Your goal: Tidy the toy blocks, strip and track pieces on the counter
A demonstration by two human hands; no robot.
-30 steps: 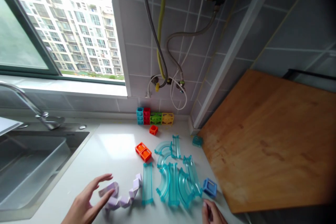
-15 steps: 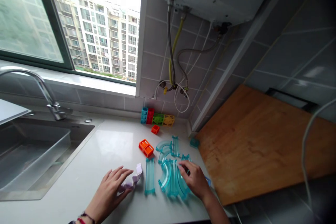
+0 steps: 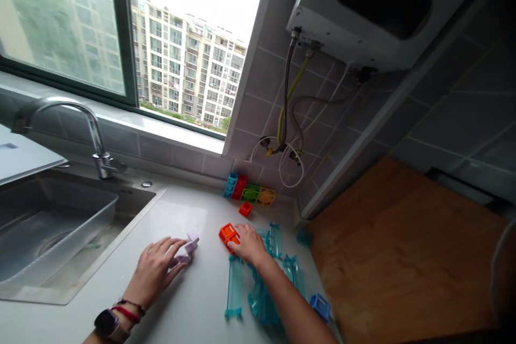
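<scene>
Head view, from the left: a steel sink is let into the bench at its left edge, with a curved tap behind it.

Next comes the left hand, a watch on its wrist. It lies flat on the bench with fingers loosely spread over the lilac zigzag piece, covering most of it; only the far end shows. A second ago the whole zigzag lay open beside this hand, so the hand has come down onto it and pushed it toward the back of the bench. It presses rather than pinches.

Right of it, the right hand has left the clear blue track pieces, where it was half a second ago, and reached forward to the orange double block. Its fingertips curl down on the block's right end; whether the grip is closed round it I cannot tell, as the hand hides that side. The block sits mid-bench, just in front of a single orange block and a row of coloured cubes against the back wall.

I judge the work has shifted from the tracks to the orange block.

Under the right forearm lie the blue tracks, a blue cube near the bench's front right corner, then a wooden board.
</scene>
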